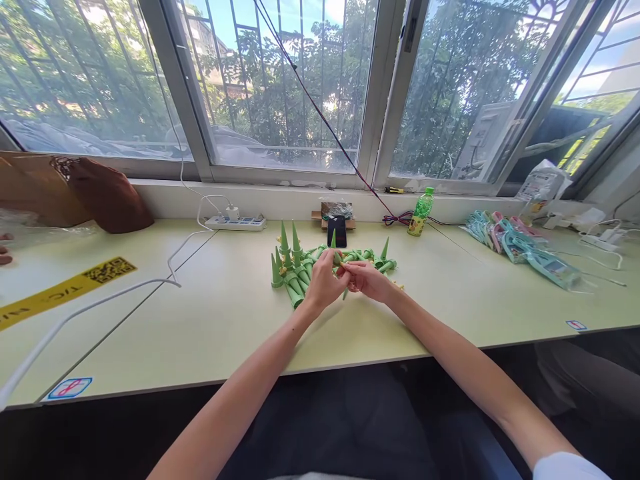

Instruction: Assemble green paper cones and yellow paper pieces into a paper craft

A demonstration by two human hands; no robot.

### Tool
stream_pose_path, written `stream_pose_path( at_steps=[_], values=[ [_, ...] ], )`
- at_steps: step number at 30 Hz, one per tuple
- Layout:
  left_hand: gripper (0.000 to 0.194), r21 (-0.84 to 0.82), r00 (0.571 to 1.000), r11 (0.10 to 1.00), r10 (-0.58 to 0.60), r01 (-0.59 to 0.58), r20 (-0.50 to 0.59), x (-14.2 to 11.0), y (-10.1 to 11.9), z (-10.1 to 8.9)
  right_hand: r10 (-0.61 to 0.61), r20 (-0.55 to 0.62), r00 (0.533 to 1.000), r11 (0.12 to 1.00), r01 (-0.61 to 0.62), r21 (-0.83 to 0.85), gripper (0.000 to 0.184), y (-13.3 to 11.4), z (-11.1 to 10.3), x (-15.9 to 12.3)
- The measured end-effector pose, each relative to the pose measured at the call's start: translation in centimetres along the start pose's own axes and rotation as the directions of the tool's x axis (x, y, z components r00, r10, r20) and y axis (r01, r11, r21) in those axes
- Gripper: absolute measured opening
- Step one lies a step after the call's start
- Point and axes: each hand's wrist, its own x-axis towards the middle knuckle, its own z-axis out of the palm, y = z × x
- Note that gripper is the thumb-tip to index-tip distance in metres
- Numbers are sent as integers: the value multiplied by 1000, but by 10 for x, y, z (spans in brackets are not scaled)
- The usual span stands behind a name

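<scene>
My left hand [326, 279] and my right hand [367, 279] meet over the middle of the table, fingers closed and pinched together. Between them is a small green cone [345, 295], its thin tip showing below the fingers; most of it is hidden by the hands. Around and behind them lies a pile of green plastic cones [299, 275], some upright with pointed tips, others on their sides. Small yellow bits [283, 271] show among the cones. What exactly the right fingertips pinch on the cone is too small to make out.
Behind the pile lie a dark phone [337, 231] and a small cardboard box [327, 210]. A green bottle [421, 212], a power strip [236, 223] and bagged pastel items [533, 250] stand farther out. A white cable [173, 267] crosses the left side. Another person's fingers [5, 250] show at far left.
</scene>
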Motion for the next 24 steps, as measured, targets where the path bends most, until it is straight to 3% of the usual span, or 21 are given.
stream_pose_path(
  at_steps=[12,24],
  values=[
    [29,4,985,990,-139,139,106,0,4,-2,23,-15,1000,1000,-23,0,26,-3,2,-3],
    [15,116,985,987,-123,109,118,0,4,-5,4,-80,997,991,-15,-133,32,-7,7,-5]
  ],
)
